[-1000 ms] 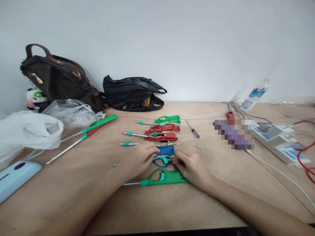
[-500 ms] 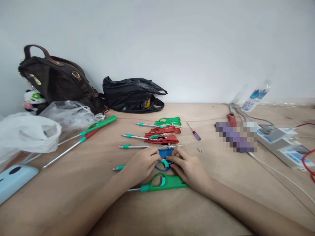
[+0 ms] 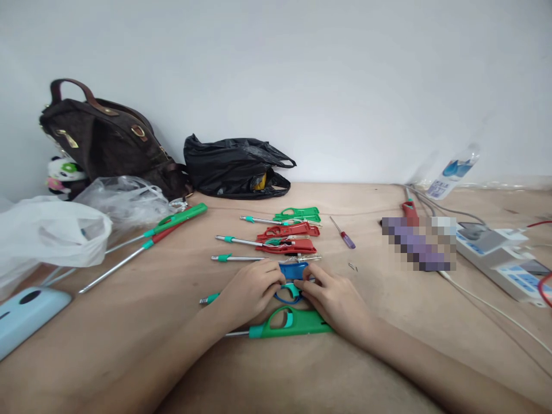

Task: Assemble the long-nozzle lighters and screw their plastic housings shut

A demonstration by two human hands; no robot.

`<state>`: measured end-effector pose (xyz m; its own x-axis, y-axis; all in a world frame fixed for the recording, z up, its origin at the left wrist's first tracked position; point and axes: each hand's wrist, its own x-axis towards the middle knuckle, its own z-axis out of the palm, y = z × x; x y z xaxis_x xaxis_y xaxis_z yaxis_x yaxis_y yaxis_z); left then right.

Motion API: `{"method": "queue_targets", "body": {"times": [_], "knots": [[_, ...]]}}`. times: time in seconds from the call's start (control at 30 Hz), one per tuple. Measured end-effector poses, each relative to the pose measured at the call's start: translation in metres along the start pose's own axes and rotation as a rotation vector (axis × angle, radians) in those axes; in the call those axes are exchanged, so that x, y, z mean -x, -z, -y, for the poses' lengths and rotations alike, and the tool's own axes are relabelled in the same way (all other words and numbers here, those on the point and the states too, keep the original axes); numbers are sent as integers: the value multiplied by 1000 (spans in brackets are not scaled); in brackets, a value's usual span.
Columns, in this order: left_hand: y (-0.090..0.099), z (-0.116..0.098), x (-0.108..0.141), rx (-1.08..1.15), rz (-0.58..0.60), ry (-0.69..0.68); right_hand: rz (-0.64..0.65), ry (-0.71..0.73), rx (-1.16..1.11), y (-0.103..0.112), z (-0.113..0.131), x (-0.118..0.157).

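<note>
Head camera view: at the far left, a pale blue device (image 3: pixel 38 313) is lying before a white bag (image 3: pixel 60 230). Behind them, a panda toy (image 3: pixel 64 174) is sitting by a backpack (image 3: pixel 116 144), with a clear bag (image 3: pixel 125 198) bunching in front. A green lighter (image 3: pixel 183 216) is lying over a red lighter (image 3: pixel 166 232), and a black bag (image 3: pixel 237 167) is slumping near the wall. The left hand (image 3: pixel 248 290) is curling its fingers, the tips touching the opened blue lighter (image 3: pixel 294 271) at the table's middle; their grip is staying unclear. Beyond it, opened red casings (image 3: pixel 288 247) and green casings (image 3: pixel 302 213) are lying in rows. Nearer the person, a whole green lighter (image 3: pixel 297 323) is lying partly under the right hand (image 3: pixel 340 302), whose bent fingers are touching the blue lighter's right side, the pinch hidden. Rightward, a screwdriver (image 3: pixel 345 237) is lying near small screws (image 3: pixel 352 267). A blurred purple item (image 3: pixel 414 244) is lying before a bottle (image 3: pixel 455 171), which is leaning left of a power strip (image 3: pixel 500 259).
</note>
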<state>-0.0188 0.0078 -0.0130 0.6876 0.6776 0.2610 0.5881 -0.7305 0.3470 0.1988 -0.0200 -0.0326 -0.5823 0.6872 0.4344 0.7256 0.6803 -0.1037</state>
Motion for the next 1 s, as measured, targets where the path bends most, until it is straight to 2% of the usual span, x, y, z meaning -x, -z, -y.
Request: {"method": "queue_targets", "body": {"times": [0.17,0.33,0.6,1.0], "knots": [[0,-1,-1,81,6,62,19,-28,-84,2,0,0],[-1,-6,-3,51,5,98,69,-90,-157,3,0,-3],[2,-6,-4,33,10,117,111,-85,-161,1,-2,-5],[3,1,-7,80,-46,151,47,-135,-128,-1,4,-7]]}}
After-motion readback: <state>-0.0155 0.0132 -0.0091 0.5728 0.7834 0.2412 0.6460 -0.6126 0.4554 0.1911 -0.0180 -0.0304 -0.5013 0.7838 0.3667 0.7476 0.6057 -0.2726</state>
